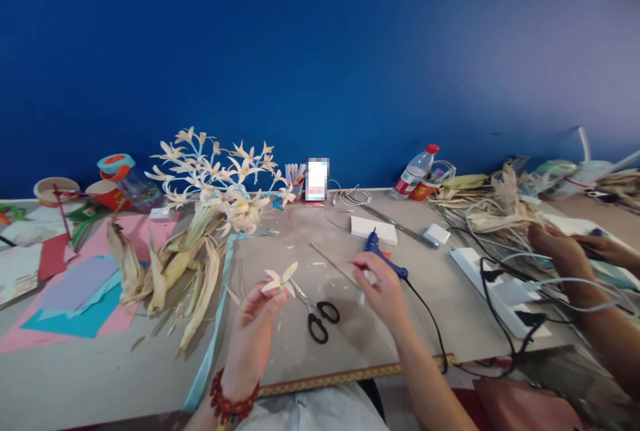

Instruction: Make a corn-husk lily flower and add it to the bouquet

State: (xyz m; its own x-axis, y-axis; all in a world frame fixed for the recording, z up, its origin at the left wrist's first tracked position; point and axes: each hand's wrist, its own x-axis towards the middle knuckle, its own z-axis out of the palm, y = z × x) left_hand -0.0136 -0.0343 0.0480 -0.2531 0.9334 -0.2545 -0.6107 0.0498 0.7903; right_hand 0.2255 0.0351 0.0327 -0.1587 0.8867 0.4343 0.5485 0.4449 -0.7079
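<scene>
My left hand, with a red bead bracelet at the wrist, pinches a cream flower with pointed petals that look like dried corn husk. My right hand is curled with its fingertips together, and a small whitish bit shows at them that I cannot make out. A thin stick reaches toward those fingers; whether they touch it is unclear. Black-handled scissors lie between my hands, blades toward the flower. Just behind my right hand rests a blue glue gun with a black cord.
A bunch of husk flowers stands at the back left, beside dry corn husks and coloured paper. A light-blue ribbon runs down the table. At right are a power strip, a bottle and another person's hands.
</scene>
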